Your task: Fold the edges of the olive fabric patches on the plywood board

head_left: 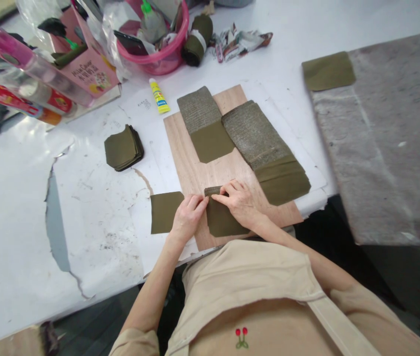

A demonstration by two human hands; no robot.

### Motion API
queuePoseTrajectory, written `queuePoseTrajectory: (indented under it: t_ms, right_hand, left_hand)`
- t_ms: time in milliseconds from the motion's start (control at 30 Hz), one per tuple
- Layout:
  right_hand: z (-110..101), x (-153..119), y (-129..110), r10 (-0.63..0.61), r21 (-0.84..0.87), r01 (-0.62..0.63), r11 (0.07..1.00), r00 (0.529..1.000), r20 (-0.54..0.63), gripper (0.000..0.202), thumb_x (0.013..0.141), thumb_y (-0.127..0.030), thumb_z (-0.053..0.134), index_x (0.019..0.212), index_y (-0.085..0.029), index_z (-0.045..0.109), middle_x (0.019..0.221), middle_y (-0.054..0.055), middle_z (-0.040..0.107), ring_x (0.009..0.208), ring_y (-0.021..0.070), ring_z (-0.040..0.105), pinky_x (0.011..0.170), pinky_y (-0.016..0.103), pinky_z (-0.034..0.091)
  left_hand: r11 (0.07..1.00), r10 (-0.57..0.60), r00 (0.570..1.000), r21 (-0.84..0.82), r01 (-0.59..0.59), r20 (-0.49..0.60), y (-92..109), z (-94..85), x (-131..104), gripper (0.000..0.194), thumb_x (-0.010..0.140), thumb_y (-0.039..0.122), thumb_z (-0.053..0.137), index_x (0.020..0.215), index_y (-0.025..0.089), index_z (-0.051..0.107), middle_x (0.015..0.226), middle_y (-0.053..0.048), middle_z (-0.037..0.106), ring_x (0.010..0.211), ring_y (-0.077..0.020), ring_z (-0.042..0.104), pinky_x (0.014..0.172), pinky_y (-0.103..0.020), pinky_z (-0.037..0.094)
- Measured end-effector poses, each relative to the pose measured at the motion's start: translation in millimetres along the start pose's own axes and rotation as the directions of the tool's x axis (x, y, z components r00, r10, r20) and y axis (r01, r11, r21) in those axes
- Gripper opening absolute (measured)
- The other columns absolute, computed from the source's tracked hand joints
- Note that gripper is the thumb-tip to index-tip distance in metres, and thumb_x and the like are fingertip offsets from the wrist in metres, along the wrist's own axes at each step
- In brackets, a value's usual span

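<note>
So, both hands are on the olive-green flat fabric piece [228, 220], which lies on the light-brown wooden board [186, 170] right at the near edge of the white paper-covered worktop [95, 207], toward its near right corner. The left hand [190, 215] has its thumb and fingertips nearly closed on the piece's top left corner. The right hand [240, 201] is right beside it, fingers bent and thumb stretched out, with just a small gap between them, pinching down the top edge, where a thin speckled grey strip [214, 190] shows.

Just left of the board there's a plain olive-green square piece [165, 213], and farther up and left a small olive-green stack with clipped corners [121, 150]. Up on the board are two long bundles with speckled grey-brown tops and olive ends, a narrower one [210, 126] and a thicker one [265, 148] that hangs over the board's right side.

Past the board's far edge sits a little yellow tube [159, 96], and near the worktop's far edge a round pink plastic basket [154, 63] full of odds and ends, with a dark green roll in a white band [197, 39] beside it.
</note>
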State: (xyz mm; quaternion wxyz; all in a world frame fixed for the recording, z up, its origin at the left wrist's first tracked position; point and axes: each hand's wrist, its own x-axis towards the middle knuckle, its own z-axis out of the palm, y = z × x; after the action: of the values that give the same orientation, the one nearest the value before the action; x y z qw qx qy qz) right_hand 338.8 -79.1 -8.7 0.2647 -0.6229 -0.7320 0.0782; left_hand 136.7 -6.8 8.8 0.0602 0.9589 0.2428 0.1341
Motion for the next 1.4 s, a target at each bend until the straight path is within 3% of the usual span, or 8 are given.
queuePoseTrajectory:
  t_ms: [133, 233, 367, 567, 733, 1033, 1400]
  right_hand:
    - [-1, 1, 0, -0.001, -0.014, 0.001, 1.0, 1.0, 0.007, 0.017, 0.094, -0.026, 0.058, 0.102, -0.031, 0.073, 0.095, 0.003, 0.062, 0.098, 0.0207, 0.046, 0.085, 0.036, 0.032]
    - [-4, 2, -2, -0.003, -0.014, 0.003, 1.0, 1.0, 0.011, 0.018, 0.095, -0.026, 0.056, 0.101, -0.03, 0.073, 0.094, 0.004, 0.062, 0.098, 0.0209, 0.046, 0.085, 0.036, 0.033]
    - [-9, 3, -3, 0.016, -0.005, -0.016, 1.0, 0.999, 0.031, 0.021, 0.097, -0.025, 0.052, 0.1, -0.028, 0.073, 0.093, 0.004, 0.062, 0.097, 0.0205, 0.046, 0.085, 0.035, 0.034]
    - [-17, 5, 2, 0.027, 0.108, -0.03, 0.994, 0.999, 0.032, 0.017, 0.095, -0.025, 0.057, 0.101, -0.027, 0.073, 0.094, 0.002, 0.066, 0.098, 0.0187, 0.05, 0.086, 0.034, 0.034]
    - [-24, 5, 15, 0.023, 0.138, -0.029, 0.99, 0.999, 0.041, 0.016, 0.094, -0.027, 0.058, 0.093, -0.025, 0.073, 0.09, 0.002, 0.068, 0.098, 0.0181, 0.051, 0.088, 0.035, 0.036]
    - [-23, -5, 29, -0.079, 0.052, 0.079, 0.995, 0.997, -0.003, 0.018, 0.094, -0.022, 0.056, 0.1, -0.024, 0.073, 0.09, 0.004, 0.063, 0.098, 0.0191, 0.048, 0.09, 0.034, 0.037]
    - [-26, -5, 33, -0.153, -0.043, 0.153, 0.987, 0.988, -0.006, 0.018, 0.095, -0.022, 0.055, 0.102, -0.025, 0.072, 0.09, 0.003, 0.062, 0.094, 0.0185, 0.048, 0.087, 0.032, 0.037]
  left_hand:
    - [0.99, -0.128, 0.987, -0.077, 0.121, -0.101, 7, -1.5, 1, 0.021, 0.095, 0.014, 0.047, 0.106, 0.019, 0.065, 0.097, -0.009, 0.063, 0.093, -0.0201, 0.057, 0.078, -0.033, 0.054]
    - [0.987, -0.152, 0.974, -0.073, 0.141, -0.17, 18, 2.0, 6, 0.028, 0.094, 0.012, 0.047, 0.116, 0.02, 0.062, 0.103, -0.01, 0.064, 0.1, -0.0225, 0.058, 0.087, -0.039, 0.054]
    - [0.993, -0.115, 0.985, -0.051, 0.109, -0.132, 29, 13.9, 6, 0.039, 0.094, 0.009, 0.045, 0.131, 0.016, 0.054, 0.108, -0.012, 0.064, 0.106, -0.0244, 0.057, 0.093, -0.042, 0.052]
    - [0.986, -0.164, 0.976, -0.043, 0.159, -0.143, 32, 23.4, -4, 0.042, 0.094, 0.009, 0.047, 0.134, 0.018, 0.053, 0.11, -0.012, 0.064, 0.111, -0.0255, 0.057, 0.095, -0.042, 0.05]
    - [0.983, -0.183, 0.974, -0.036, 0.18, -0.13, 33, 23.3, -4, 0.04, 0.095, 0.011, 0.047, 0.132, 0.02, 0.055, 0.109, -0.012, 0.065, 0.111, -0.0252, 0.057, 0.094, -0.042, 0.05]
    - [0.983, -0.172, 0.982, 0.052, 0.177, -0.082, 33, 22.3, -3, 0.037, 0.096, 0.016, 0.047, 0.131, 0.019, 0.057, 0.11, -0.012, 0.063, 0.111, -0.0243, 0.055, 0.094, -0.039, 0.048]
    - [0.976, -0.124, 0.987, 0.19, 0.104, 0.1, 39, 14.0, 4, 0.043, 0.095, 0.013, 0.046, 0.137, 0.015, 0.049, 0.121, -0.014, 0.06, 0.12, -0.0265, 0.052, 0.101, -0.042, 0.044]
